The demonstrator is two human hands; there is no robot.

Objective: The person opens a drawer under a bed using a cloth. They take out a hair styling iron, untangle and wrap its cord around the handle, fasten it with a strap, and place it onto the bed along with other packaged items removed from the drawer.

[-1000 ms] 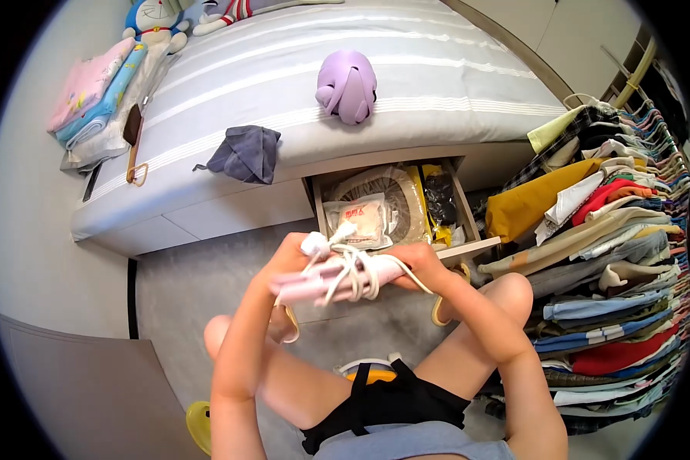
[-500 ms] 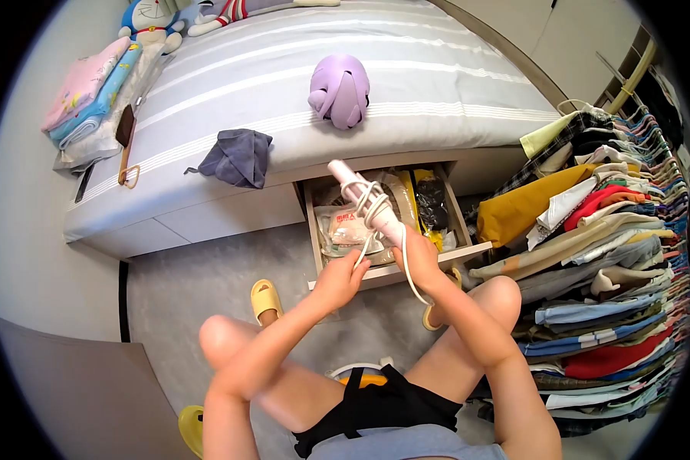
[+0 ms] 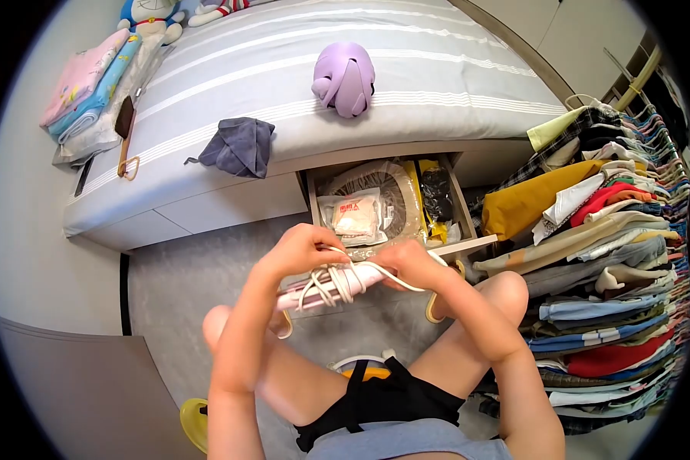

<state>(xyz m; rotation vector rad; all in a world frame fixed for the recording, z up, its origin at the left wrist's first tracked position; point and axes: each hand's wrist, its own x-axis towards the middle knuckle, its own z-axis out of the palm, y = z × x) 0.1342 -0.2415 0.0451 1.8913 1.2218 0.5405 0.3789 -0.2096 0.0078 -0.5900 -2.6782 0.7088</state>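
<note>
A pale pink wand-shaped appliance (image 3: 337,284), with a white cord (image 3: 326,287) wound around it several times, lies almost level above the floor in front of the open drawer (image 3: 468,244). My right hand (image 3: 410,264) is wrapped round its right end, and a loop of cord passes over that wrist. My left hand (image 3: 303,249) pinches the cord just above the wound part. Inside the drawer are a clear packet with red print (image 3: 355,217), a round item in clear plastic (image 3: 395,201) and a yellow and black package (image 3: 437,199).
On the striped bed (image 3: 437,77) are a purple rounded object (image 3: 345,79), a dark grey cloth (image 3: 238,146), folded blankets (image 3: 84,77) and a blue plush toy (image 3: 150,17). Hanging clothes (image 3: 606,268) crowd the right side. A yellow object (image 3: 195,423) is at lower left.
The appliance has swung down from pointing up over the drawer to lying nearly level, pointing left. My left hand has moved up and left along the cord.
</note>
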